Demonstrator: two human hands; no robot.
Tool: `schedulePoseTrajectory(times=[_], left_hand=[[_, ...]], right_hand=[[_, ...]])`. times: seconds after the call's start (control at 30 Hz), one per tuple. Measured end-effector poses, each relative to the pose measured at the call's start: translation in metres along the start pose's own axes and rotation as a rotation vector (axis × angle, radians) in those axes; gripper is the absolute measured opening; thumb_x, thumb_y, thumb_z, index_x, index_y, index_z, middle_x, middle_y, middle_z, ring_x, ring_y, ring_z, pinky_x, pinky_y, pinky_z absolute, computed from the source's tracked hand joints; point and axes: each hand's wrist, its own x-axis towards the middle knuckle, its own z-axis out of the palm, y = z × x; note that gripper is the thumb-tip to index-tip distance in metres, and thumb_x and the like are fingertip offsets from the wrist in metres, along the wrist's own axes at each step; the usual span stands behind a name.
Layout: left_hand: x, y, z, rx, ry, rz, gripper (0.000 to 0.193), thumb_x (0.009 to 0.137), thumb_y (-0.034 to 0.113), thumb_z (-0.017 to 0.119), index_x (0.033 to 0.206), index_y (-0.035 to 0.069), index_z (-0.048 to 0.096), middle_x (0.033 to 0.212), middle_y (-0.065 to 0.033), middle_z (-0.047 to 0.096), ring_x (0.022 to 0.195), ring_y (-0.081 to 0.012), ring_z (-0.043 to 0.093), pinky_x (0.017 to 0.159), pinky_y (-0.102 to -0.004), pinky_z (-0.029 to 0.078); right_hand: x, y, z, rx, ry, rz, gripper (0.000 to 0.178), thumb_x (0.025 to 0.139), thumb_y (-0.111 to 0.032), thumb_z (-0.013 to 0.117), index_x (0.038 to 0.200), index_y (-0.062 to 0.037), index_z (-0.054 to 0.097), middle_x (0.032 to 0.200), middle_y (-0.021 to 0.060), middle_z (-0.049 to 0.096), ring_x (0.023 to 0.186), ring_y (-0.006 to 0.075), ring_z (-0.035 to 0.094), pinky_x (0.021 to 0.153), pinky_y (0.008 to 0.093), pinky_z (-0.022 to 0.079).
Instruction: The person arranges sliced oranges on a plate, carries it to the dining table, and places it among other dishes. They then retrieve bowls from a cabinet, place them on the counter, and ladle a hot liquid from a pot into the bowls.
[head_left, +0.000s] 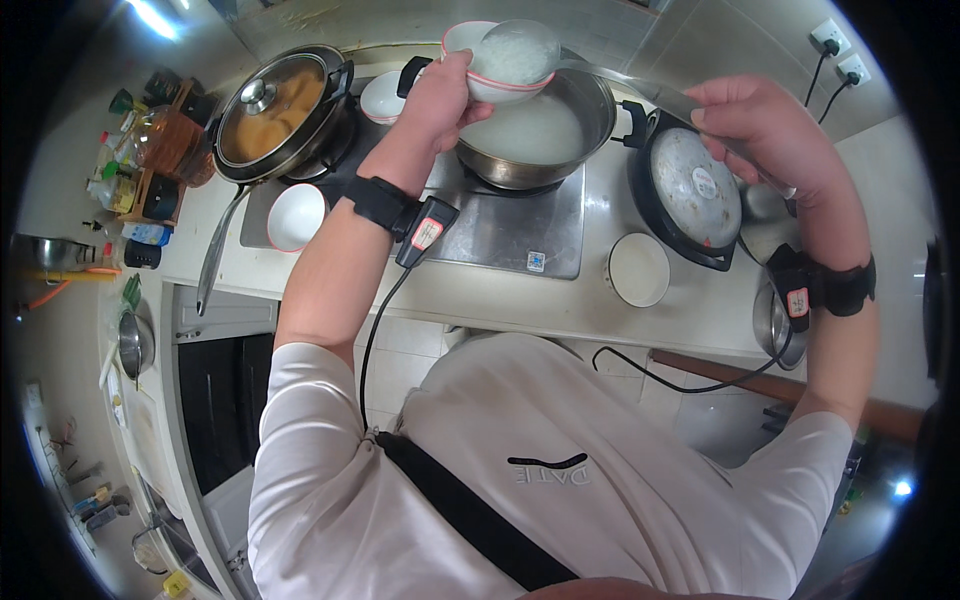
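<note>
My left hand (440, 105) grips a white bowl (505, 92) with red bands, held up over the far part of a steel pot (515, 175). Cloudy whitish liquid (540, 135) fills much of that pot, which stands on the hob. The long handle of a metal ladle (610, 73) is closed in my right hand (755, 125), out to the right. Its scoop rests at or just above the bowl's mouth and holds something whitish; whether they touch I cannot tell. The scoop hides most of the bowl's inside.
Left on the hob sits a long-handled pan (270, 120) under a glass lid, with brownish food. White bowls stand on the hob (297, 218) and the counter (638, 270). A lidded black pan (695, 190) is at right. Bottles (165, 140) crowd the left wall. Cables hang from my wrist straps.
</note>
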Motion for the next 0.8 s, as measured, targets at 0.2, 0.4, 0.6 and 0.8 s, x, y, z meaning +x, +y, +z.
schedulePoseTrajectory(times=[0.2, 0.4, 0.6, 0.8], left_hand=[[0.003, -0.001, -0.006, -0.003, -0.027, 0.003, 0.041, 0.096, 0.034, 0.038, 0.116, 0.0, 0.047, 0.095, -0.0105, 0.058, 0.071, -0.0166, 0.059, 0.06, -0.0257, 0.054], [0.0, -0.003, -0.01, -0.007, 0.016, 0.006, 0.039, 0.094, 0.031, 0.038, 0.114, 0.0, 0.049, 0.098, -0.0098, 0.058, 0.074, -0.0156, 0.058, 0.058, -0.0265, 0.055], [0.003, -0.002, -0.02, 0.039, -0.001, 0.014, 0.042, 0.093, 0.033, 0.039, 0.118, 0.0, 0.046, 0.097, -0.0098, 0.057, 0.075, -0.0167, 0.058, 0.057, -0.0276, 0.055], [0.007, -0.003, -0.031, 0.011, 0.068, 0.02, 0.043, 0.093, 0.035, 0.041, 0.12, 0.003, 0.045, 0.096, -0.0097, 0.058, 0.073, -0.0175, 0.058, 0.057, -0.0281, 0.054]], right_hand=[[-0.013, 0.004, 0.015, -0.879, 0.194, -0.32, 0.023, 0.084, -0.008, 0.053, 0.104, 0.0016, 0.061, 0.062, 0.0103, 0.054, 0.055, 0.019, 0.055, 0.053, 0.0324, 0.044], [-0.023, 0.023, 0.017, -1.109, 0.374, -0.511, 0.031, 0.086, -0.01, 0.054, 0.115, -0.0003, 0.057, 0.064, 0.0132, 0.053, 0.061, 0.0269, 0.054, 0.058, 0.0348, 0.045], [-0.01, 0.037, -0.014, 0.132, 0.15, -0.094, 0.031, 0.09, -0.011, 0.053, 0.116, 0.0049, 0.054, 0.064, 0.0014, 0.055, 0.038, 0.0039, 0.04, 0.037, 0.0196, 0.032], [0.009, 0.053, -0.031, 0.354, 0.196, 0.081, 0.02, 0.086, -0.008, 0.056, 0.103, 0.0035, 0.056, 0.062, 0.0038, 0.054, 0.035, 0.0054, 0.039, 0.033, 0.0214, 0.029]])
